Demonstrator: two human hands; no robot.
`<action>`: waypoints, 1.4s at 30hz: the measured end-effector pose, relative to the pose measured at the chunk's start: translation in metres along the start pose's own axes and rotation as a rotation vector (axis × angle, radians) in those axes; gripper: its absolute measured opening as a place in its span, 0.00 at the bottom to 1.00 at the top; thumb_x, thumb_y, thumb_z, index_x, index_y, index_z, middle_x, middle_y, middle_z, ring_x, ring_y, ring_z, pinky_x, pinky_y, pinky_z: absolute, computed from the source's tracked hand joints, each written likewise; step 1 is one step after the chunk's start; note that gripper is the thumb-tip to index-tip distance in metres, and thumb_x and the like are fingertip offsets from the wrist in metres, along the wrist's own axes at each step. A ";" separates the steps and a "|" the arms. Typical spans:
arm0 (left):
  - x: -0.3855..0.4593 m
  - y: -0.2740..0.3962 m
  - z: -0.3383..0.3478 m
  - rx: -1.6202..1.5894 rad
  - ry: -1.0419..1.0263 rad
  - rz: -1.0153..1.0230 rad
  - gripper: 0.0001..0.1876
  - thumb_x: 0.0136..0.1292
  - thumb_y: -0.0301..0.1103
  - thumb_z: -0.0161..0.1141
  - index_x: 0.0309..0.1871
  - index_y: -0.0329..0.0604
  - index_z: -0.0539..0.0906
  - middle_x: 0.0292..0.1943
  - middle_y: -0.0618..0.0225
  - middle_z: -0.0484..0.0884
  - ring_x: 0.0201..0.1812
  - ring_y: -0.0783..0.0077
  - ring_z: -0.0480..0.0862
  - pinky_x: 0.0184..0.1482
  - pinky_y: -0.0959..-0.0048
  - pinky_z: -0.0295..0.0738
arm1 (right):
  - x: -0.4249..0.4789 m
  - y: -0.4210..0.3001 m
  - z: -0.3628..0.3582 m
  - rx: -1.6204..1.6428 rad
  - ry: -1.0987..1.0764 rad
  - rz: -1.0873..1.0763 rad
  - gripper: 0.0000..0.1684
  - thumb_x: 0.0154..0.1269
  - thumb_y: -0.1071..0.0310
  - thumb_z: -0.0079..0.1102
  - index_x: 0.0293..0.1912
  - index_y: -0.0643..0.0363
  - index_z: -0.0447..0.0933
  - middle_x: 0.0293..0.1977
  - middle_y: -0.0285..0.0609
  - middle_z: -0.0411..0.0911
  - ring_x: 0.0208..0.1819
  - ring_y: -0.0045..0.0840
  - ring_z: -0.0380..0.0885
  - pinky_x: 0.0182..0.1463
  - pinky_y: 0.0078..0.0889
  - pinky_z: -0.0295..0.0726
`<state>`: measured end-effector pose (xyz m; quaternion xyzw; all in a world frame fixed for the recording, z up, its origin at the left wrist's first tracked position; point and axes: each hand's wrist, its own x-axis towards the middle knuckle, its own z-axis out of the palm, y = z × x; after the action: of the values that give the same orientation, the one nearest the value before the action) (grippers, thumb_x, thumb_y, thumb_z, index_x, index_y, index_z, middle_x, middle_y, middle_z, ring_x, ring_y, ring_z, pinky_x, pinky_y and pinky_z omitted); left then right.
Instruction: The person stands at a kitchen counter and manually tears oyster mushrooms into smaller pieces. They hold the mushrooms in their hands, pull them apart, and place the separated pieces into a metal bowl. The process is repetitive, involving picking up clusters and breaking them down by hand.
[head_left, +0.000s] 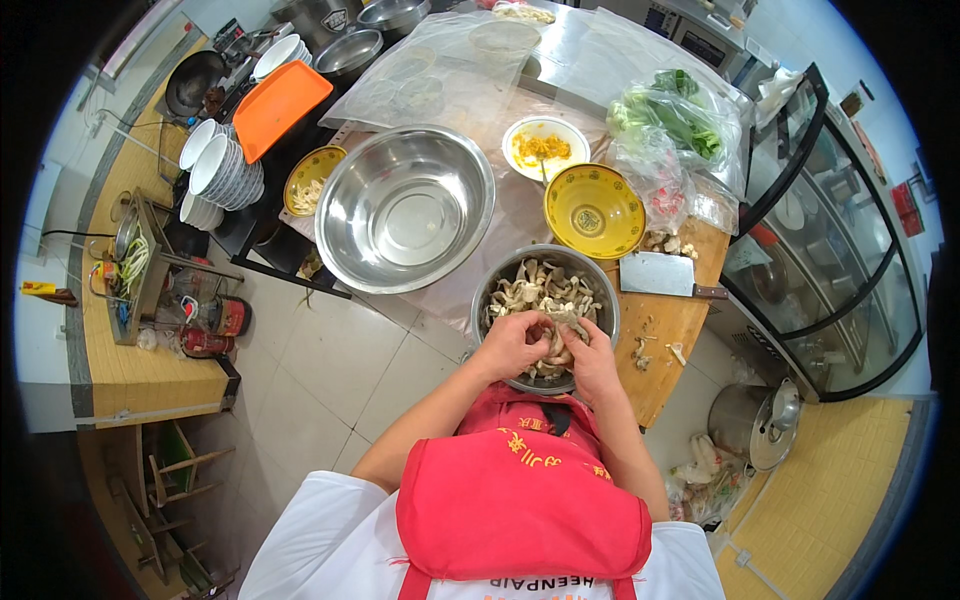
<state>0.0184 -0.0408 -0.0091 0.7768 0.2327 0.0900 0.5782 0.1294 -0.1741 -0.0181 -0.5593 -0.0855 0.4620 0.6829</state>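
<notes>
My left hand (516, 345) and my right hand (594, 354) meet over a steel bowl (613, 309) close to my apron. Grey-brown oyster mushrooms (529, 286) fill much of this bowl. Between my fingers is a clump of oyster mushroom (564, 319); my right hand grips its side, while the left pinches at its other edge. My left fingertips are partly hidden. Beyond the bowl, to the left, stands a wide steel basin (409, 206) with nothing in it. A yellow patterned bowl (594, 210) sits just past the mushroom bowl, to the right.
A cleaver (656, 273) lies on the wooden cutting board (651, 382), near mushroom scraps (642, 352). Farther back are a white bowl of orange-yellow food (546, 148) and bagged leafy greens (667, 116). A glass display case (832, 225) borders the right; stacked bowls (225, 169) stand left.
</notes>
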 end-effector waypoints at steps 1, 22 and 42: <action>0.000 0.000 0.000 -0.021 -0.022 -0.019 0.10 0.65 0.26 0.59 0.48 0.34 0.82 0.31 0.69 0.85 0.29 0.80 0.82 0.34 0.76 0.79 | 0.000 0.002 0.000 0.061 0.021 0.016 0.18 0.73 0.62 0.63 0.54 0.65 0.76 0.42 0.36 0.80 0.40 0.19 0.80 0.40 0.23 0.82; 0.003 0.018 -0.005 0.089 -0.027 -0.020 0.31 0.55 0.45 0.76 0.59 0.37 0.82 0.45 0.56 0.83 0.42 0.62 0.85 0.46 0.69 0.81 | 0.010 0.009 -0.001 -0.023 0.070 -0.060 0.18 0.76 0.56 0.60 0.49 0.61 0.71 0.37 0.36 0.75 0.37 0.16 0.76 0.37 0.22 0.80; 0.010 -0.010 0.004 -0.445 -0.163 -0.098 0.47 0.43 0.31 0.84 0.66 0.41 0.67 0.54 0.66 0.77 0.54 0.70 0.78 0.59 0.71 0.74 | 0.011 0.001 0.009 0.190 0.118 -0.026 0.21 0.81 0.55 0.49 0.54 0.64 0.76 0.42 0.39 0.82 0.40 0.21 0.81 0.45 0.27 0.82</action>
<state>0.0262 -0.0377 -0.0213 0.6227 0.1969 0.0479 0.7558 0.1294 -0.1601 -0.0208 -0.5173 -0.0082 0.4255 0.7425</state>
